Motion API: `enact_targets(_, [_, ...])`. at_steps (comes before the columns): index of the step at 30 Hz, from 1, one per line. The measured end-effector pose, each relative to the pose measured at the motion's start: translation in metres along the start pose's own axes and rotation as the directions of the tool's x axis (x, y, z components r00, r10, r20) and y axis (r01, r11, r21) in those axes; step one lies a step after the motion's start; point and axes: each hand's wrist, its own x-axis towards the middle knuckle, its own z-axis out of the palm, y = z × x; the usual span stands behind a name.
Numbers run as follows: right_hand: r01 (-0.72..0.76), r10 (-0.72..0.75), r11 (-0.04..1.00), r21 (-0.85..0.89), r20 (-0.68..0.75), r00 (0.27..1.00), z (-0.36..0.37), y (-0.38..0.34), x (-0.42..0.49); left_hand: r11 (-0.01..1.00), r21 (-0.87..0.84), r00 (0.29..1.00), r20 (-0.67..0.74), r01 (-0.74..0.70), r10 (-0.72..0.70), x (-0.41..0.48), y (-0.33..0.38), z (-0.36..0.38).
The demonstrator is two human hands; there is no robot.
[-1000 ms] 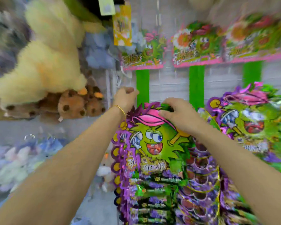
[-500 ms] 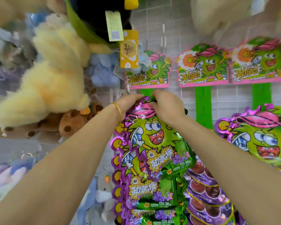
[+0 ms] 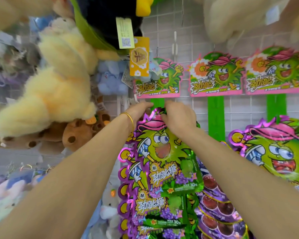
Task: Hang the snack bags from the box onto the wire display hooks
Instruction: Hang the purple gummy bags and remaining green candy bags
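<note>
Position: snack bag (image 3: 160, 152) raised, top edge at green hanging strip (image 3: 157, 102). Grip: left hand (image 3: 141, 110) and right hand (image 3: 178, 119), fingers clamped on bag top. Hook hidden behind hands. Risk: hang hole misses hook, release drops bag. Forcing may tear foil.

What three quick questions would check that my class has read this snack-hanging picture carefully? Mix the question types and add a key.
1. True or false: the right hand holds the snack bag by its bottom edge.
2. Which wrist wears the gold bangle? A) left B) right C) neither
3. Fill in: ____ pink-edged header cards hang on the wire grid.
Key: 1. False: its grip is on the bag's top edge. 2. A. 3. Three.
</note>
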Motion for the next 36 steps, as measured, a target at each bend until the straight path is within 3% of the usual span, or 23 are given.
enact_targets(7, [-0.039,0.033,0.996,0.083,0.07,0.997,-0.001,0.002,-0.007,0.999,0.028,1.0,-0.003,-0.017,0.018,-0.002,-0.003,-0.003])
enact_targets(12, [-0.071,0.052,0.988,0.14,0.133,0.99,0.006,0.003,-0.016,0.941,0.276,0.98,0.001,-0.194,0.201,-0.011,-0.011,-0.005])
enact_targets(17, [-0.064,0.051,0.988,0.139,0.092,0.994,0.009,0.004,-0.026,0.818,0.443,0.9,-0.055,-0.366,0.432,-0.021,-0.049,0.0])
enact_targets(21, [-0.079,0.071,0.993,0.091,0.092,0.993,0.011,0.003,-0.032,0.6,0.691,0.747,-0.13,-0.403,0.652,-0.039,-0.084,0.007])
enact_targets(24, [-0.068,0.07,0.996,-0.056,0.039,0.997,0.009,0.004,-0.043,0.589,0.693,0.682,-0.192,-0.415,0.706,-0.064,-0.106,0.016])
enact_targets(29, [-0.01,-0.032,0.99,-0.138,-0.302,0.953,0.017,0.024,-0.095,0.621,0.683,0.712,-0.208,-0.385,0.67,-0.107,-0.146,0.025])
enact_targets(36, [0.041,-0.066,0.974,-0.223,-0.108,0.992,0.048,0.037,-0.141,0.525,0.794,0.777,-0.109,-0.307,0.619,-0.13,-0.178,0.037])
